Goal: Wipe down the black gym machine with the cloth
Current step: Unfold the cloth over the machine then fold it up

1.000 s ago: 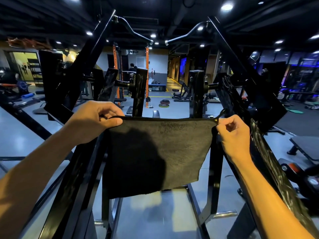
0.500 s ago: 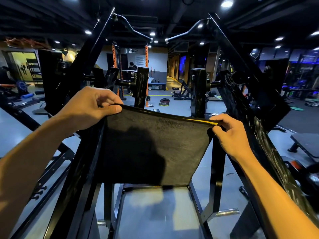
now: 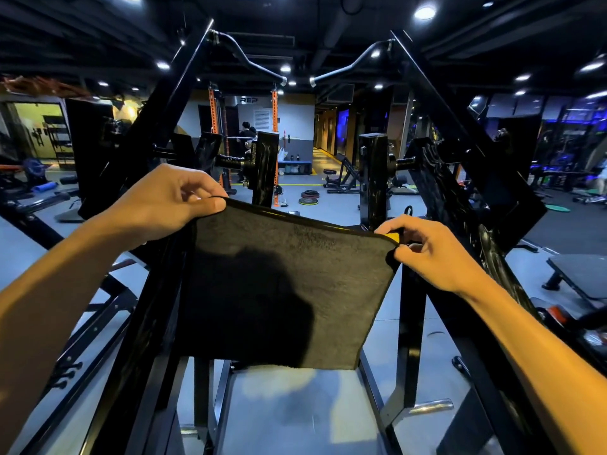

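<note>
A dark grey cloth [image 3: 289, 284] hangs spread flat in front of me, its top edge slanting down to the right. My left hand [image 3: 167, 201] pinches its upper left corner. My right hand [image 3: 427, 251] pinches the upper right corner, where a small yellow tag shows. Behind the cloth stands the black gym machine [image 3: 371, 178], with two slanted frame arms, two curved handles overhead and two upright posts in the middle. The cloth hides the machine's lower middle part. The cloth hangs apart from the two upright posts behind it.
The machine's base rails [image 3: 371, 392] frame a patch of grey floor below the cloth. A black bench [image 3: 581, 274] stands at the right. Weight plates [image 3: 308, 197] lie on the floor beyond, near an orange rack [image 3: 275, 133]. People stand far back.
My left hand has risen and my right hand has dropped, so the cloth's top edge went from level to slanted. The cloth's lower edge has lifted slightly.
</note>
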`<act>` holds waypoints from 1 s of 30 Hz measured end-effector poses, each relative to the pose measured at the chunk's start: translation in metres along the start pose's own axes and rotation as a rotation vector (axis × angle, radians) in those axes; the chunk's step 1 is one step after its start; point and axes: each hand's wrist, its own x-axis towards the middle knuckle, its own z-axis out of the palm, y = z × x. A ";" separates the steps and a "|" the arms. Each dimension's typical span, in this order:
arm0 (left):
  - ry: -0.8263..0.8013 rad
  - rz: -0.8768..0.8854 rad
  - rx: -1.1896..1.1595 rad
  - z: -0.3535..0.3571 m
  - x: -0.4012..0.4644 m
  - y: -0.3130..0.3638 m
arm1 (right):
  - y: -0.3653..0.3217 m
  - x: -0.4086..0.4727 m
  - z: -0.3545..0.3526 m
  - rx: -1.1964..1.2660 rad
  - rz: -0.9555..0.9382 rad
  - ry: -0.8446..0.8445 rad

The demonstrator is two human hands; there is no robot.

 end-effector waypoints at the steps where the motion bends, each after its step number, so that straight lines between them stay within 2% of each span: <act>1: -0.001 0.002 0.001 0.000 0.001 0.000 | 0.000 0.001 -0.002 0.009 0.011 -0.020; 5: 0.006 -0.009 -0.028 0.002 0.004 -0.001 | 0.004 0.004 -0.007 0.079 0.037 -0.067; 15: -0.005 -0.055 -0.083 0.007 0.010 -0.009 | 0.007 0.005 -0.004 0.278 0.034 -0.017; 23: 0.000 0.013 -0.072 0.014 0.014 -0.011 | 0.010 0.012 -0.002 0.091 0.184 -0.018; 30: 0.009 0.029 -0.047 0.016 0.017 -0.014 | 0.021 0.010 0.000 0.063 0.158 -0.004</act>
